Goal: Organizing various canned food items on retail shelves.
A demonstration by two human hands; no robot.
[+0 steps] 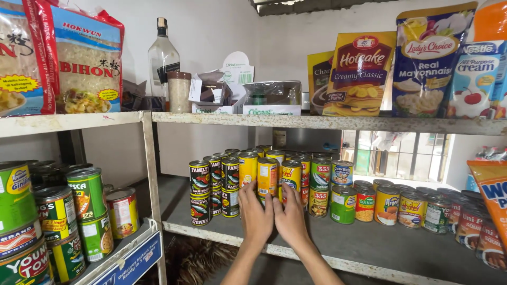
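Both my hands reach onto the lower grey shelf (369, 245). My left hand (255, 212) and my right hand (290, 216) sit side by side, palms against the front of a stack of yellow cans (268, 177). The fingers cover the lower can, so the grip is unclear. Black and red sardine cans (200, 192) stand stacked to the left of the hands. Green cans (320, 177) and more small cans (388, 205) stand to the right.
The upper shelf (327, 122) carries noodle packs (87, 60), a clear bottle (162, 60), a jar (179, 91), open cartons (272, 97), a yellow mix box (360, 71) and pouches. Large green cans (87, 195) fill the left rack. An orange bag (491, 195) hangs at right.
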